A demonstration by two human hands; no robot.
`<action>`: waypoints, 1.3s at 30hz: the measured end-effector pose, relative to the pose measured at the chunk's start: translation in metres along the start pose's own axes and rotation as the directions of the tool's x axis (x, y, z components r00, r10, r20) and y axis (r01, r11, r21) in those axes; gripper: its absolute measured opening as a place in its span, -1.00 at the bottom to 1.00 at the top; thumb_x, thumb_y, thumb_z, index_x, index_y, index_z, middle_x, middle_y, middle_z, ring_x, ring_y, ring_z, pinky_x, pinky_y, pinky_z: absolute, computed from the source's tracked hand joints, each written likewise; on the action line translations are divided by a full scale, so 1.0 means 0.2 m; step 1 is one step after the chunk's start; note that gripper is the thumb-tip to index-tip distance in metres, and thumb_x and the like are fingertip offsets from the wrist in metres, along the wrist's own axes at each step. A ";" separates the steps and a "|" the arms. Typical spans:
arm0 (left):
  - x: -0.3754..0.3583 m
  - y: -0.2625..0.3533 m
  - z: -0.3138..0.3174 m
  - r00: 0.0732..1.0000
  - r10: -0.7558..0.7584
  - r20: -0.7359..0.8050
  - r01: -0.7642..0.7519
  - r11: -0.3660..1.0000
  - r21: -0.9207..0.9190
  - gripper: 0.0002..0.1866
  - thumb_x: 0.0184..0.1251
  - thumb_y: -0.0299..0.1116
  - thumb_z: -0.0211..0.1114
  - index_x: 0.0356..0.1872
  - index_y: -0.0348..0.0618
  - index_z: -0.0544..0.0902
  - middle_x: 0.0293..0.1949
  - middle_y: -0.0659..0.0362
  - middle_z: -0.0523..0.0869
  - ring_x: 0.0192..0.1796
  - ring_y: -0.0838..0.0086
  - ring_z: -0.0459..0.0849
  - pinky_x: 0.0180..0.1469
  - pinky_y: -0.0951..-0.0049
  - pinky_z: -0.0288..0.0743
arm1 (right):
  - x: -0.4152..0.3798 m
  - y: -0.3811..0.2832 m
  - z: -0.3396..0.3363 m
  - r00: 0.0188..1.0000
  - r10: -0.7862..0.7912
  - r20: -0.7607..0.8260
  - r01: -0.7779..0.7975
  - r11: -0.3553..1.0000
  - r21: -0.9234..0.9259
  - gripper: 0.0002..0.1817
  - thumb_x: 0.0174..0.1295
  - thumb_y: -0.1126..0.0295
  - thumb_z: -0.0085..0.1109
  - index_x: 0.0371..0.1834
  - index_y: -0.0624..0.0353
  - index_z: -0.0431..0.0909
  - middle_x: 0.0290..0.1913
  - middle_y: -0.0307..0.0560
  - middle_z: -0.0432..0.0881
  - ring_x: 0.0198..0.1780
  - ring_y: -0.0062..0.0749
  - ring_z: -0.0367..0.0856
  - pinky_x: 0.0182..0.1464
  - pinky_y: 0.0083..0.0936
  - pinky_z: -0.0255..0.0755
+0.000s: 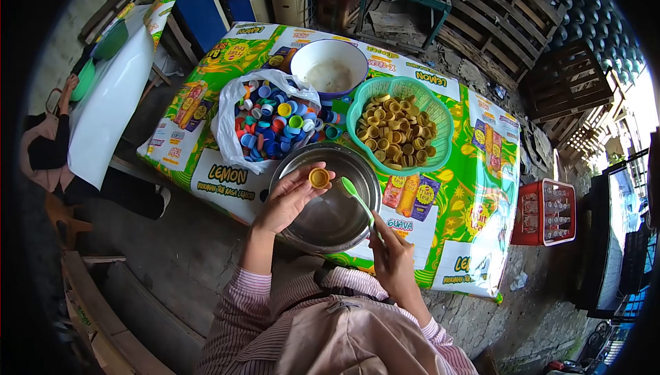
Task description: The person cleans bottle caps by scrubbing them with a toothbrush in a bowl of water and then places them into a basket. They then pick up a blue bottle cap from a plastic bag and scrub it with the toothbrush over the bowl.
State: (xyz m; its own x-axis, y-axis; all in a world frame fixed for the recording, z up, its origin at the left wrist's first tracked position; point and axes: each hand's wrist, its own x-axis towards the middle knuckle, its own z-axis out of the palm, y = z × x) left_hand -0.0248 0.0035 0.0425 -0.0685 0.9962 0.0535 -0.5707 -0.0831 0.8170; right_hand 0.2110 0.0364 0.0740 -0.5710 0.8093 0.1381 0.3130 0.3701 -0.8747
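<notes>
My left hand (282, 202) pinches a yellow-brown bottle cap (319, 178), its hollow side facing up, above a steel bowl (328, 220). In my right hand (394, 257) is a green toothbrush (360, 202), gripped by the handle, its head near the cap but apart from it. The bowl stands at the table's near edge and appears to hold some water. Beyond it on the right, a mint-green basket (445, 127) contains many similar yellow-brown caps. To the left lies an open plastic bag (225, 122) full of mixed-colour caps.
A white enamel basin (330, 72) stands behind the bag and basket. Printed drink-brand plastic sheeting (474, 230) covers the table. On the floor at right is a red bottle crate (546, 211). Another person (51, 145) is at a white-covered table on the left, one hand by a green bowl.
</notes>
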 end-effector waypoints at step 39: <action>-0.02 0.14 0.11 0.999 0.000 0.047 -0.002 0.999 0.043 -0.60 0.42 -0.43 -0.02 0.24 -0.32 0.31 0.16 0.06 0.47 0.20 0.36 0.47 0.29 0.32 0.30 | 0.04 -0.11 -0.08 0.976 -0.210 -0.054 0.196 0.961 -0.196 -0.41 0.09 0.58 0.16 0.25 -0.11 0.40 -0.53 -0.15 0.45 -0.62 -0.32 0.44 -0.54 -0.37 0.37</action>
State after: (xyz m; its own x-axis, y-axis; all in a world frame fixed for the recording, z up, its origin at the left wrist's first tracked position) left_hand -0.0220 -0.0030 0.0772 -0.0299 0.9964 0.0799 -0.5351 -0.0835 0.8406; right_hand 0.2116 0.0431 0.1020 -0.5824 0.7366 0.3439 0.3376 0.6040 -0.7220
